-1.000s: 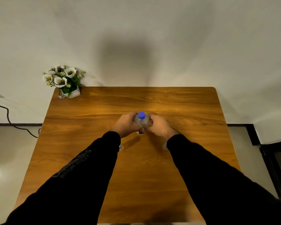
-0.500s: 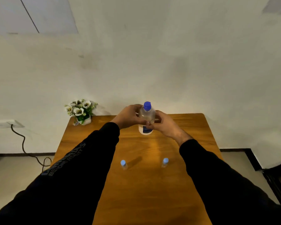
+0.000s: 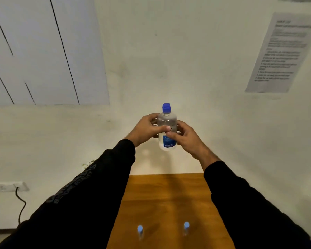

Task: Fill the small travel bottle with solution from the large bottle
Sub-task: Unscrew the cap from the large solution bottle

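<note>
We hold the large bottle [image 3: 167,129] upright and well above the table [image 3: 171,203], left hand [image 3: 147,130] and right hand [image 3: 187,139] wrapped around its middle, blue cap [image 3: 166,107] still on top, while two small travel bottles [image 3: 140,231] [image 3: 186,228] stand capped below it, nearer us.

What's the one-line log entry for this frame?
bottle: lifted, upright, capped | left hand: gripping | right hand: gripping | two travel bottles: on table, capped
</note>
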